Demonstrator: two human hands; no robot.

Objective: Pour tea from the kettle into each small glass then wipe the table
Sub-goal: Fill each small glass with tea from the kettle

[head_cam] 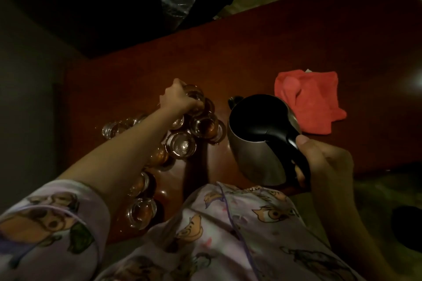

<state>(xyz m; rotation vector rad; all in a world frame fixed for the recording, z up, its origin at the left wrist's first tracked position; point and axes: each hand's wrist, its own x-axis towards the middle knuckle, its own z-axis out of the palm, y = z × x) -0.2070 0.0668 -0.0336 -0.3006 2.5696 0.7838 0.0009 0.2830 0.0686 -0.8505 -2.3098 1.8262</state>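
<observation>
On dark red-brown table (pixel 262 57), mid-pour stage: right hand (pixel 324 162) wrapped round black handle of brushed-steel kettle (pixel 255 141), held upright beside clustered small glasses (pixel 182 143). Left hand (pixel 178 98) curled over far glass (pixel 194 93), pinching its rim. Several glasses amber with tea, others apparently clear. Next, likely: tilt spout over an unfilled glass. Soft red cloth (pixel 310 100) crumpled beyond kettle, unused.

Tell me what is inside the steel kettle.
The silver steel kettle with the black handle, gripped by the right hand, shows only a dark interior through its open top. Any tea inside cannot be made out.
</observation>
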